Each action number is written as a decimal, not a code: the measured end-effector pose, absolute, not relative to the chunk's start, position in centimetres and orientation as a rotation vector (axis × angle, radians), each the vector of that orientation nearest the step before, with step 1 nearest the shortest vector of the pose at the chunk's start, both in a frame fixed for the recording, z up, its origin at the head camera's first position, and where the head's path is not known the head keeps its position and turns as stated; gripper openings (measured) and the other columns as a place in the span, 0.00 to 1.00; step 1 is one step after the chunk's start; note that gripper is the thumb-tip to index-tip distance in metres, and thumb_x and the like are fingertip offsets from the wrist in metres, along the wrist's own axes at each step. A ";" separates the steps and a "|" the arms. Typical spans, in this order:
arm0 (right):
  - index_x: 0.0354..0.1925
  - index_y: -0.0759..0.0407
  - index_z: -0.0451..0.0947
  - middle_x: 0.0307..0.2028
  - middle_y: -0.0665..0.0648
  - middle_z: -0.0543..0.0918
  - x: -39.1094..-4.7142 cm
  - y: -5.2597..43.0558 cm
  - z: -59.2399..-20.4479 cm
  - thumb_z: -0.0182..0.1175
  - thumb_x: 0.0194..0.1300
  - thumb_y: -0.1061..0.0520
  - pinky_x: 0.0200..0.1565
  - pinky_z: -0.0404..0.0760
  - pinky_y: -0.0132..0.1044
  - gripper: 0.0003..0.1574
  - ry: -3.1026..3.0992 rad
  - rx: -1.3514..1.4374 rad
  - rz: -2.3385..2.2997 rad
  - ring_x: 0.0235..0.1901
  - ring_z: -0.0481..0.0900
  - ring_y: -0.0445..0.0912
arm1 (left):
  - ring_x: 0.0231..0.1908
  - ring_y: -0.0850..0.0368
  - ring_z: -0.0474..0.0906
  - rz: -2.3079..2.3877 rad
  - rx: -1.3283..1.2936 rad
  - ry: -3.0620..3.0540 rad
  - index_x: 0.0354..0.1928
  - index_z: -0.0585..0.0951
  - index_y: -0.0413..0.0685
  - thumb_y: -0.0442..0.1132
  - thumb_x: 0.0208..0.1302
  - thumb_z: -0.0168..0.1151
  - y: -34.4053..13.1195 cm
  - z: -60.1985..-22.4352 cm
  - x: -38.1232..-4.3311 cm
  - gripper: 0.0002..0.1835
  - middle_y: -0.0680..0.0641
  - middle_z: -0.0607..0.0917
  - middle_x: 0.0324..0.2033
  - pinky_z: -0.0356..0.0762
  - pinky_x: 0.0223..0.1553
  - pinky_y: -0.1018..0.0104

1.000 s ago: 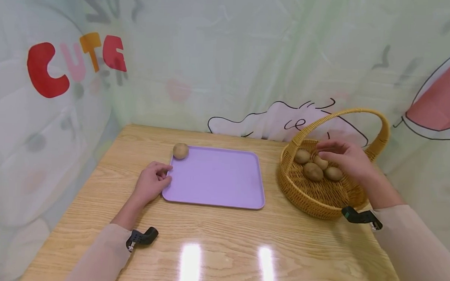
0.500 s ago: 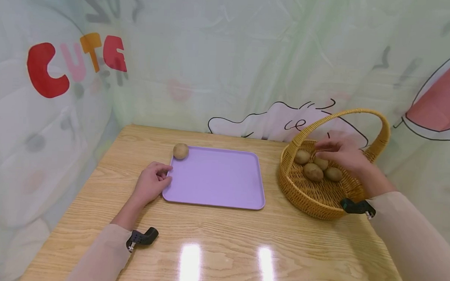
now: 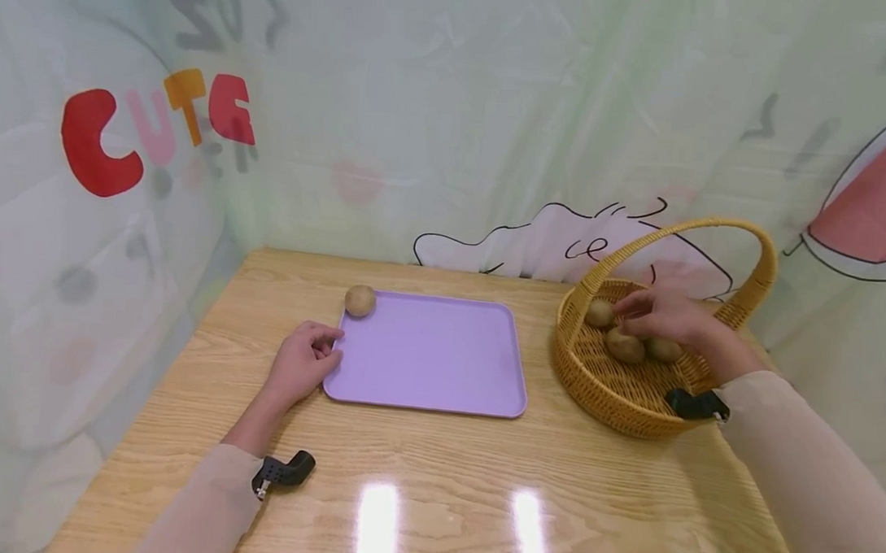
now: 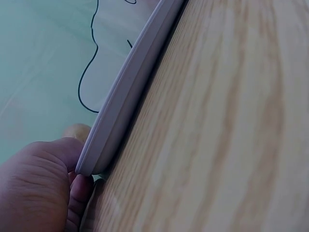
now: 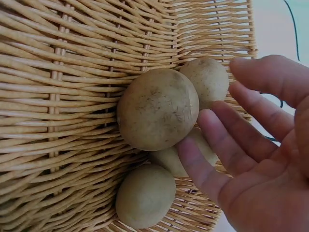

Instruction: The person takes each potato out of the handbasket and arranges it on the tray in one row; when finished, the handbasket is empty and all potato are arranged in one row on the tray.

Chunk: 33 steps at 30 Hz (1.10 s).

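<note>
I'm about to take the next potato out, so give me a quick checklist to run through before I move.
1. Tray held: ok, left hand holds its left edge.
2. Room on tray: ok, just one potato, at the far left corner.
3. Corner potato fully inside the rim: cannot tell.
4. Potatoes in basket: ok, four show in the right wrist view.
5. Potato gripped: not ok, right hand is among them but its fingers aren't closed around one.

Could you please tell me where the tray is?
In the head view, the tray lies on the table left of the basket, the left hand at its left edge.
</note>
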State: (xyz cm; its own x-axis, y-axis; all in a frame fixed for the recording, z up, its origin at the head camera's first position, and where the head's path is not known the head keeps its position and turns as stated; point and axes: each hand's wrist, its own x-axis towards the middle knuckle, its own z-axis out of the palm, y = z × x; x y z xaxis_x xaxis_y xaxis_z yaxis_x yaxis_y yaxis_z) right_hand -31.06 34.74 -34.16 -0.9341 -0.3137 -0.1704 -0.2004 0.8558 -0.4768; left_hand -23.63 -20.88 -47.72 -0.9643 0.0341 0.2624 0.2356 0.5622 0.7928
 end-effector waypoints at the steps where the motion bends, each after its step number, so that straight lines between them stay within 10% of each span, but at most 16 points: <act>1: 0.56 0.65 0.77 0.52 0.64 0.80 -31.0 34.7 -34.2 0.64 0.63 0.55 0.52 0.69 0.47 0.25 2.793 -0.407 -0.670 0.53 0.74 0.55 | 0.31 0.55 0.72 -1.357 -0.230 -2.575 0.47 0.84 0.40 0.33 0.58 0.66 -20.9 -47.7 -23.7 0.14 0.46 0.75 0.36 0.74 0.32 0.68; 20: 0.54 0.71 0.76 0.49 0.68 0.80 -30.9 33.9 -34.2 0.70 0.53 0.58 0.53 0.71 0.59 0.31 2.739 -0.400 -0.470 0.51 0.76 0.62 | 0.31 0.55 0.72 -1.371 -0.233 -2.573 0.47 0.84 0.40 0.32 0.57 0.66 -20.8 -48.0 -23.6 0.14 0.46 0.75 0.36 0.73 0.31 0.68; 33: 0.62 0.71 0.69 0.53 0.68 0.73 -30.6 34.2 -34.7 0.67 0.60 0.59 0.43 0.80 0.48 0.34 2.491 -0.300 -0.722 0.47 0.72 0.54 | 0.31 0.56 0.72 -1.356 -0.239 -2.573 0.47 0.84 0.39 0.32 0.57 0.66 -20.8 -47.8 -23.9 0.14 0.46 0.75 0.37 0.73 0.31 0.69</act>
State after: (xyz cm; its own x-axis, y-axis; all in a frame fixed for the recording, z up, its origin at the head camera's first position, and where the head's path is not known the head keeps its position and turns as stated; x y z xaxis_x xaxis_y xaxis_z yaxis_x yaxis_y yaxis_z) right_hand -30.55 34.21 -34.74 -0.8379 -0.3440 -0.4238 -0.0642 0.8331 -0.5494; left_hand -23.89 -20.83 -47.82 -0.9620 0.0398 0.2700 0.2452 0.5602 0.7912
